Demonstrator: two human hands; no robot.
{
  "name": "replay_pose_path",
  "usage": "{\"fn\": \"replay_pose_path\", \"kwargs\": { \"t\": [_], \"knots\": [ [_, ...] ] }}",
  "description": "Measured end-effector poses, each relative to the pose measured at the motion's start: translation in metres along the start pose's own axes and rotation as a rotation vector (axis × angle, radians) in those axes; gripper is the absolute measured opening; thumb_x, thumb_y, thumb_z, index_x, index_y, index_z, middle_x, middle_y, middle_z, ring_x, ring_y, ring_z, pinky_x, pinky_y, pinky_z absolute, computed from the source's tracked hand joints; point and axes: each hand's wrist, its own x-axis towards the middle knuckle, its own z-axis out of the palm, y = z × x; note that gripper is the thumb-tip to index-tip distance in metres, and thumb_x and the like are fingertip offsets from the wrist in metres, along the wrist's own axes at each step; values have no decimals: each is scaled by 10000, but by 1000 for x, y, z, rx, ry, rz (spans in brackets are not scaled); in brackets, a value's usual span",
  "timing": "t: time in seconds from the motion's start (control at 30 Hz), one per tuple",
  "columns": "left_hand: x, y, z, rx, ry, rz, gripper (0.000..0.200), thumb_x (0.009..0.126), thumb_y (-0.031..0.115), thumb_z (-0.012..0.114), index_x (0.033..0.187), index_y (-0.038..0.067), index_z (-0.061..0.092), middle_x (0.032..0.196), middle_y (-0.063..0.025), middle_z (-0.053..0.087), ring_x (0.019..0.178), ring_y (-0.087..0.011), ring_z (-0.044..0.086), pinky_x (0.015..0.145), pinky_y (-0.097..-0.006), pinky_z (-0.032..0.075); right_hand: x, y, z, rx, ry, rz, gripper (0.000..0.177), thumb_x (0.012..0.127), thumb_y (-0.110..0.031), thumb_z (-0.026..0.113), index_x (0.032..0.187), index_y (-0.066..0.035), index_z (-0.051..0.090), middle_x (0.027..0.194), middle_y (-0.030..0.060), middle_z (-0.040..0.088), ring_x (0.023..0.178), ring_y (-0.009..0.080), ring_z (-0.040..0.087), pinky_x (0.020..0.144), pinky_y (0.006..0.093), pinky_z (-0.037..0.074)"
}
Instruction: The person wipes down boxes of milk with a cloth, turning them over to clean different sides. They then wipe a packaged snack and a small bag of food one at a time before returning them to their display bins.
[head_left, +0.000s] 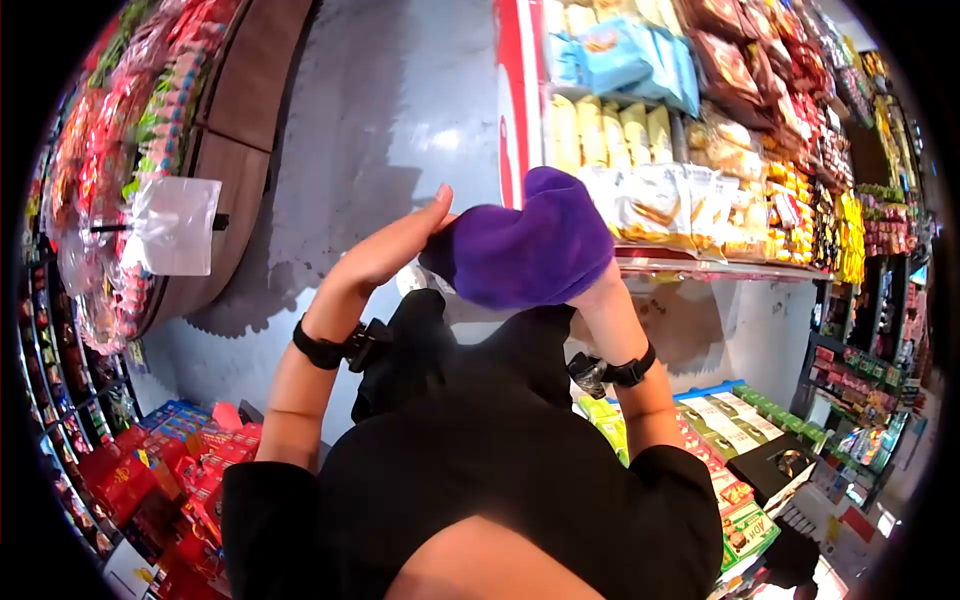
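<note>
cloth: purple fleece cloth (525, 245), bunched into a soft rounded mound, held in the air at chest height between both hands, in front of the snack shelf
clock reference: 12 = top of the head view
cloth long axis: runs roughly 8 to 2, with the high lobe at the 1 o'clock end
left hand (385, 252): at the cloth's 9 o'clock end, touching it; fingers buried in the fold, thumb raised free toward 1 o'clock; it holds that end
right hand (600, 290): under the cloth's 5 o'clock corner, mostly covered by fabric; how far its fingers curl cannot be told
cloth from grips: lies at 3 o'clock of the left hand, 11 o'clock of the right
nearer hand: both in contact; the bulk of the mound sits over the right
wrists: black wristband (320, 350) on the left, a second on the right
surroundings: pale packets on the snack shelf (650, 200) at 1 o'clock, just behind the cloth; clear plastic bag (178, 225) on a hook at 9; red boxes (190, 470) at 7; grey floor (390, 110) at 11
</note>
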Motion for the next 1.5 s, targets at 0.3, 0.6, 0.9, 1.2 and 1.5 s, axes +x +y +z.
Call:
{"fn": "replay_pose_path", "kwargs": {
  "t": [0.3, 0.6, 0.9, 1.2, 1.5],
  "knots": [
    [-47, -19, -110, -338, 204, 500, 183, 906, 141, 520, 944, -24, 589, 802, -5, 599, 711, -44, 528, 639, -187, 429, 79, -15, 115, 1143, -181, 497, 390, 940, -222, 378, 1210, 54, 437, 1178, 158, 532, 1061, 232, 549, 904, 359, 466],
    [-28, 38, -146, 28, 134, 601, 213, 896, 87, 503, 1050, -42, 572, 887, -37, 604, 817, -87, 547, 723, -216, 435, 124, 0, 134, 1097, -101, 401, 319, 895, -165, 505, 1169, -1, 490, 1067, 112, 593, 923, 181, 611, 749, 286, 525],
    [50, 136, -184, 260, -81, 635, 249, 874, 62, 514, 1093, -46, 563, 928, -65, 628, 825, -94, 551, 748, -240, 447, 241, -18, 81, -338, -1, -14, 335, 788, -198, 635, 1081, -63, 543, 954, 75, 603, 885, 192, 584, 789, 321, 454],
    [204, 262, -187, 408, -297, 528, 283, 899, 90, 465, 1147, -28, 532, 946, -64, 618, 825, -77, 548, 727, -216, 444, 336, -22, -37, -183, 400, -355, 356, 751, -141, 682, 1067, -43, 552, 1007, 65, 576, 888, 148, 557, 775, 270, 447],
    [306, 303, -175, 680, -203, 664, 322, 837, 75, 537, 1157, 44, 525, 666, -47, 538, 595, -67, 467, 573, -210, 387, 369, -5, -86, -258, 592, -239, 425, 757, -84, 652, 1141, -38, 475, 1053, 79, 539, 965, 184, 533, 825, 303, 445]
  ]
}}
